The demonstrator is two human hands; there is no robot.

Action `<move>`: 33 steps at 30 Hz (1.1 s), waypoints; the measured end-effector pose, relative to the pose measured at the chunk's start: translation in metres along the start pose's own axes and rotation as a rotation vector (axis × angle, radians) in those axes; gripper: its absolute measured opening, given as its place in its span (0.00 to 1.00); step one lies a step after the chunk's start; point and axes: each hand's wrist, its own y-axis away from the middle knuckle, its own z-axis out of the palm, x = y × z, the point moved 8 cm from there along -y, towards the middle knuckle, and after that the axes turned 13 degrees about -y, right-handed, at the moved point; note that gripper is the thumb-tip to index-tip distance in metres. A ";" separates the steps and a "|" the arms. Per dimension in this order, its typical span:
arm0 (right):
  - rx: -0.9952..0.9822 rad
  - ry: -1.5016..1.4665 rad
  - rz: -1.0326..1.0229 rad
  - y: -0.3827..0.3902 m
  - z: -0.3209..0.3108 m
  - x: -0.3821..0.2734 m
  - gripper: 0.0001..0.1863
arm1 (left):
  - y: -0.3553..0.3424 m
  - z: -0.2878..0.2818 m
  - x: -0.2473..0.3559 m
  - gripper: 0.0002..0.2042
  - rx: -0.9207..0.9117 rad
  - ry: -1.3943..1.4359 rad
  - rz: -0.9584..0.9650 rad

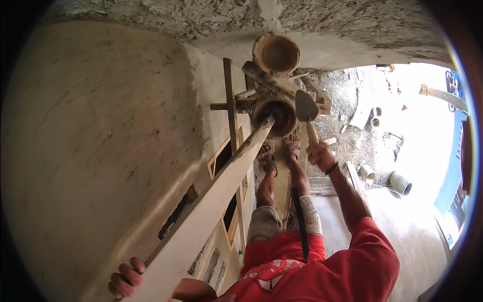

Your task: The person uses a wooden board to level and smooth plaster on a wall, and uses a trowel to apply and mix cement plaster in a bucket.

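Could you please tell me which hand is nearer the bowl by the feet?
Right. The right hand, holding the trowel, is below and right of the bowl; the left hand, holding the board, is farther, at the picture's lower left.

Left hand (123, 281) low at lower left, fingers (130, 275) bent and gripping, slightly spread; thumb out of sight. Left forearm (197, 289) mostly hidden, short stretch visible near lower edge. Right hand (320, 155) out ahead, closed in fist-like grip. Right forearm (349, 195) reaching forward, angled inward. Legs (301, 180) side by side, feet (269, 160) slightly apart.
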 end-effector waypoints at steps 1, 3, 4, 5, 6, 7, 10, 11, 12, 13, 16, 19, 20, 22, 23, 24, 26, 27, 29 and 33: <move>0.019 0.038 0.002 0.025 0.020 0.005 0.11 | 0.006 0.003 0.005 0.30 -0.047 -0.033 -0.009; 0.138 0.401 -0.044 0.072 0.058 0.012 0.13 | 0.005 0.041 0.019 0.21 -0.056 -0.011 -0.054; 0.117 0.670 -0.318 0.095 0.073 0.011 0.14 | 0.004 0.057 0.025 0.20 -0.086 0.003 -0.059; 0.087 0.698 -0.243 0.123 0.109 0.006 0.14 | 0.008 0.059 0.031 0.19 -0.113 0.000 -0.066; 0.038 0.741 -0.240 0.145 0.120 0.012 0.16 | 0.011 0.059 0.037 0.18 -0.152 0.009 -0.076; -0.014 0.780 -0.240 0.166 0.131 0.020 0.19 | 0.016 0.058 0.042 0.18 -0.186 0.012 -0.076; -0.149 0.893 -0.352 0.224 0.164 0.037 0.24 | 0.026 0.049 0.050 0.15 -0.276 0.013 -0.090; -0.197 0.871 -0.350 0.231 0.166 0.049 0.25 | 0.029 0.049 0.051 0.14 -0.300 0.011 -0.096; -0.217 0.878 -0.385 0.234 0.168 0.054 0.26 | 0.032 0.050 0.051 0.13 -0.324 0.005 -0.106; -0.237 0.884 -0.422 0.233 0.170 0.059 0.27 | 0.035 0.050 0.050 0.12 -0.329 -0.007 -0.114; -0.158 0.974 -0.307 0.207 0.148 0.084 0.27 | 0.041 0.050 0.046 0.07 -0.168 0.051 -0.144; -0.028 1.052 -0.270 0.148 0.107 0.113 0.27 | 0.045 0.058 0.054 0.23 -0.139 -0.051 -0.080; -0.010 1.066 -0.301 0.123 0.088 0.124 0.30 | 0.044 0.059 0.051 0.23 -0.135 -0.049 -0.073; 0.046 1.111 -0.278 0.072 0.056 0.146 0.31 | 0.039 0.057 0.041 0.22 -0.143 -0.030 -0.076; 0.086 1.137 -0.226 0.044 0.041 0.158 0.30 | 0.037 0.053 0.037 0.22 -0.153 -0.020 -0.082; 0.142 1.129 -0.220 0.012 0.026 0.173 0.29 | 0.032 0.051 0.032 0.21 -0.153 -0.007 -0.087; 0.192 1.188 -0.088 -0.053 0.010 0.190 0.27 | 0.027 0.045 0.023 0.21 -0.157 0.006 -0.092; 0.184 1.253 0.043 -0.084 0.003 0.197 0.26 | 0.024 0.044 0.020 0.20 -0.158 0.007 -0.096; 0.348 1.164 0.012 -0.141 -0.057 0.194 0.23 | 0.015 0.044 0.011 0.20 -0.186 0.067 -0.104; 0.448 1.236 0.059 -0.203 -0.077 0.174 0.19 | 0.005 0.026 0.010 0.19 -0.193 0.085 -0.125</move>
